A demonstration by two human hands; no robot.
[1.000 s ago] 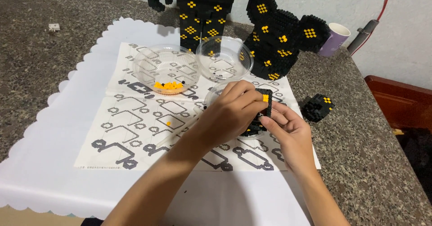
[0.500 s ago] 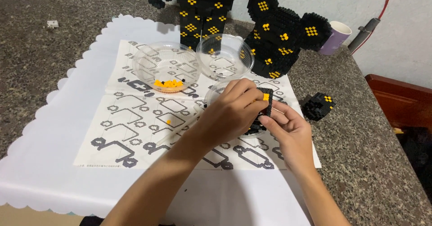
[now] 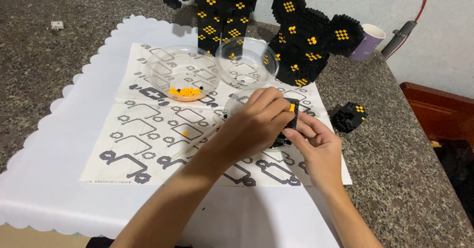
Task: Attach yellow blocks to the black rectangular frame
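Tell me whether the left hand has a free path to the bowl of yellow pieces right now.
Probably yes. The bowl of yellow pieces sits open-topped just beyond the left hand, with only flat instruction sheet between. But that hand is pressing on the black block piece, which the right hand supports.

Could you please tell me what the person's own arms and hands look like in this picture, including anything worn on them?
Both arms are bare along all of their visible length: no sleeves, gloves or wristbands. The left hand and the right hand show no rings, watch or bracelets, and no markings can be made out. The fingernails look short and unpainted, as far as the picture shows.
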